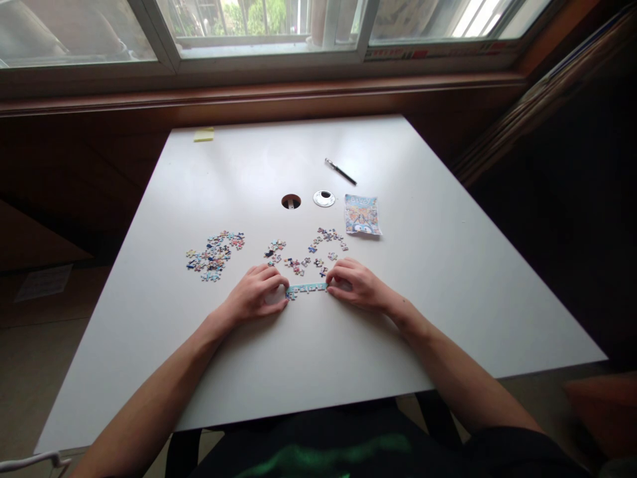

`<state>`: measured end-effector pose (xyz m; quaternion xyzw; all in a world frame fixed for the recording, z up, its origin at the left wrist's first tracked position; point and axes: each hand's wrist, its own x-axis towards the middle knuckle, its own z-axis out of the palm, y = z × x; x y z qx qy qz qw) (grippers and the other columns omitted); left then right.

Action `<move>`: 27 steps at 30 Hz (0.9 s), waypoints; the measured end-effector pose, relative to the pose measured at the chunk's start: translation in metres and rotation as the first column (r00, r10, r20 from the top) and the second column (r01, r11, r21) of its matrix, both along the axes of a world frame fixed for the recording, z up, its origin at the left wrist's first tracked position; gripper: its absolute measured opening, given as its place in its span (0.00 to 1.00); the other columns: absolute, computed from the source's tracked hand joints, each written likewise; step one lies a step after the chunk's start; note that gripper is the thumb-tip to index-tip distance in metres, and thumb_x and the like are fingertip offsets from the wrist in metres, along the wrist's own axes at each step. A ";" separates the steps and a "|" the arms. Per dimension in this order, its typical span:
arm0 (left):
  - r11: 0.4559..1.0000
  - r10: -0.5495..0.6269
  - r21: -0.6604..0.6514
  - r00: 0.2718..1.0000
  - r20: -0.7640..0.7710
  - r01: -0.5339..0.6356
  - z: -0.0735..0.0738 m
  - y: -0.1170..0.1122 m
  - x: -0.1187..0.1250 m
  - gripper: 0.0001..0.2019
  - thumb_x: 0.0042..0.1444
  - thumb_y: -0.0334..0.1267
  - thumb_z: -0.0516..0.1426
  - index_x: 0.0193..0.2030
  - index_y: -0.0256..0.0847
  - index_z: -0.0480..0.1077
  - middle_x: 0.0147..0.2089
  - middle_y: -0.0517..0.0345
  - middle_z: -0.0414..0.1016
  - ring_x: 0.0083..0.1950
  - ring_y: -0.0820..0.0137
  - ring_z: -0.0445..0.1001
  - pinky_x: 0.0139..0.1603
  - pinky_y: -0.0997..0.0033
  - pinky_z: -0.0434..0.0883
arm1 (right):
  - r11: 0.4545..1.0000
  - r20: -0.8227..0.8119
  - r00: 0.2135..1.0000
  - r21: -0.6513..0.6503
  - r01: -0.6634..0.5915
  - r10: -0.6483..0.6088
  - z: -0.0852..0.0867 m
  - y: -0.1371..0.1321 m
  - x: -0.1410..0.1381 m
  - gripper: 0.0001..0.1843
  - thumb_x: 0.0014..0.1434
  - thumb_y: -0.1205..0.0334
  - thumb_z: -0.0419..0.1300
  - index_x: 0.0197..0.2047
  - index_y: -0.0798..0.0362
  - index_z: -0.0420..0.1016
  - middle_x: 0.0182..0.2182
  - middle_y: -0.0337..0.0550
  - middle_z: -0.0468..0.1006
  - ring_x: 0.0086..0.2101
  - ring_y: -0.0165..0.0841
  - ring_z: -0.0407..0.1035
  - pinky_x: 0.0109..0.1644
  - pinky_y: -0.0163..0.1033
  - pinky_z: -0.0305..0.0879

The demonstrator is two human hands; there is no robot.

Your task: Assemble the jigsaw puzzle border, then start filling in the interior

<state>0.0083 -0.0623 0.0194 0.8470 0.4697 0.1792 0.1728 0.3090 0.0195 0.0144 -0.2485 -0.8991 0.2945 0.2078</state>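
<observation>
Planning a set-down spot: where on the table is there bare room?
Free: the tabletop right of the picture sheet and right hand; between the yellow note and left puzzle pile; between the puzzle strip and near table edge. Crowded: just beyond the strip, where loose pieces lie.

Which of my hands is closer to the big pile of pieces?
Left. Your left hand lies just right of the pile, nearer you; your right hand is farther right, across the puzzle strip.
</observation>
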 end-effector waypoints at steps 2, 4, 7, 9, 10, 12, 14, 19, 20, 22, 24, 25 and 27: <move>1.000 -0.001 0.000 1.000 0.000 0.001 0.000 0.000 0.000 0.11 0.59 0.43 0.59 0.47 0.46 0.72 0.45 0.54 0.75 0.48 0.63 0.70 0.53 0.62 0.66 | 1.000 -0.004 1.000 0.000 0.000 0.000 0.000 0.000 0.000 0.04 0.61 0.65 0.62 0.41 0.51 0.76 0.33 0.43 0.73 0.37 0.35 0.66 0.44 0.41 0.66; 1.000 0.000 -0.003 1.000 -0.002 0.000 -0.001 0.000 0.000 0.11 0.60 0.43 0.59 0.48 0.46 0.72 0.45 0.54 0.75 0.48 0.63 0.70 0.53 0.62 0.65 | 1.000 -0.009 1.000 0.000 0.003 -0.003 0.000 0.000 0.000 0.04 0.61 0.65 0.62 0.40 0.51 0.76 0.33 0.43 0.73 0.36 0.35 0.65 0.43 0.41 0.66; 1.000 -0.001 -0.002 1.000 -0.001 0.001 0.000 0.000 -0.001 0.11 0.60 0.43 0.59 0.48 0.45 0.72 0.45 0.54 0.75 0.48 0.63 0.70 0.53 0.62 0.65 | 1.000 -0.011 1.000 -0.003 0.003 -0.003 0.000 0.000 0.000 0.04 0.61 0.65 0.62 0.41 0.51 0.76 0.33 0.43 0.73 0.36 0.35 0.65 0.43 0.41 0.66; 1.000 -0.003 -0.003 1.000 -0.001 0.003 0.000 0.000 -0.001 0.11 0.60 0.43 0.59 0.48 0.45 0.72 0.45 0.53 0.75 0.48 0.63 0.70 0.53 0.61 0.65 | 1.000 -0.011 1.000 -0.004 0.001 -0.001 0.000 0.000 0.001 0.04 0.61 0.65 0.62 0.41 0.51 0.76 0.33 0.43 0.73 0.37 0.35 0.65 0.43 0.41 0.66; 1.000 -0.004 -0.004 1.000 -0.001 0.004 0.000 0.000 -0.001 0.11 0.60 0.43 0.59 0.48 0.45 0.72 0.45 0.54 0.75 0.48 0.63 0.70 0.53 0.61 0.65 | 1.000 -0.010 1.000 -0.005 0.001 -0.001 0.000 0.000 0.001 0.04 0.61 0.65 0.62 0.41 0.51 0.76 0.33 0.44 0.73 0.37 0.35 0.65 0.43 0.41 0.66; 1.000 -0.004 -0.007 1.000 -0.001 0.004 0.000 0.000 0.000 0.11 0.60 0.43 0.59 0.48 0.45 0.72 0.45 0.54 0.75 0.48 0.63 0.70 0.53 0.61 0.65 | 1.000 -0.008 1.000 -0.005 0.002 -0.002 0.000 0.000 0.000 0.04 0.61 0.65 0.62 0.41 0.51 0.76 0.33 0.44 0.73 0.37 0.35 0.65 0.44 0.41 0.66; 1.000 0.000 -0.007 1.000 0.001 0.000 -0.001 0.000 0.000 0.11 0.60 0.43 0.59 0.48 0.46 0.72 0.45 0.54 0.75 0.48 0.63 0.70 0.54 0.61 0.66 | 1.000 -0.005 1.000 -0.006 0.005 -0.005 0.001 0.000 0.000 0.04 0.61 0.65 0.62 0.41 0.51 0.76 0.33 0.43 0.73 0.37 0.35 0.65 0.44 0.41 0.66; 1.000 0.004 -0.003 1.000 0.006 -0.004 -0.001 0.000 -0.001 0.11 0.60 0.43 0.59 0.48 0.46 0.72 0.45 0.53 0.75 0.48 0.63 0.70 0.53 0.61 0.66 | 1.000 -0.011 1.000 0.000 0.003 -0.003 0.002 -0.001 -0.001 0.03 0.61 0.65 0.62 0.40 0.50 0.76 0.33 0.43 0.73 0.36 0.35 0.65 0.43 0.41 0.66; 1.000 0.003 -0.003 1.000 0.007 -0.003 -0.001 0.000 -0.001 0.10 0.60 0.43 0.59 0.47 0.46 0.72 0.45 0.53 0.75 0.48 0.63 0.70 0.54 0.61 0.66 | 1.000 -0.011 1.000 0.002 0.003 -0.003 0.002 -0.001 -0.001 0.03 0.61 0.65 0.62 0.40 0.51 0.76 0.33 0.43 0.73 0.36 0.35 0.65 0.43 0.41 0.66; 1.000 0.001 -0.005 1.000 0.010 -0.001 0.000 0.000 -0.001 0.10 0.60 0.43 0.59 0.47 0.46 0.72 0.45 0.54 0.75 0.48 0.63 0.70 0.54 0.61 0.66 | 1.000 -0.007 1.000 0.003 0.004 -0.004 0.002 -0.001 -0.001 0.03 0.61 0.64 0.62 0.40 0.51 0.76 0.32 0.43 0.73 0.36 0.35 0.65 0.43 0.41 0.66; 1.000 0.002 -0.008 1.000 0.011 -0.002 0.000 0.000 -0.001 0.10 0.60 0.43 0.59 0.48 0.46 0.72 0.45 0.54 0.75 0.48 0.63 0.70 0.54 0.61 0.65 | 1.000 -0.004 1.000 0.002 0.003 -0.003 0.002 -0.001 0.000 0.04 0.61 0.65 0.62 0.41 0.51 0.76 0.33 0.43 0.73 0.36 0.35 0.65 0.43 0.41 0.66; 1.000 0.001 -0.008 1.000 0.011 -0.001 0.000 0.000 -0.001 0.10 0.60 0.43 0.59 0.48 0.46 0.72 0.44 0.54 0.75 0.48 0.63 0.70 0.54 0.61 0.65 | 1.000 -0.003 1.000 0.001 0.003 -0.003 0.002 -0.001 0.000 0.04 0.61 0.65 0.62 0.41 0.51 0.76 0.33 0.43 0.73 0.36 0.35 0.65 0.43 0.41 0.66; 1.000 0.000 -0.007 1.000 0.009 0.000 0.000 0.000 -0.001 0.10 0.60 0.42 0.59 0.48 0.46 0.72 0.44 0.55 0.75 0.48 0.63 0.70 0.54 0.61 0.65 | 1.000 0.001 1.000 -0.001 0.004 -0.004 0.002 -0.001 0.000 0.04 0.61 0.65 0.62 0.40 0.51 0.76 0.33 0.43 0.73 0.36 0.35 0.65 0.43 0.41 0.65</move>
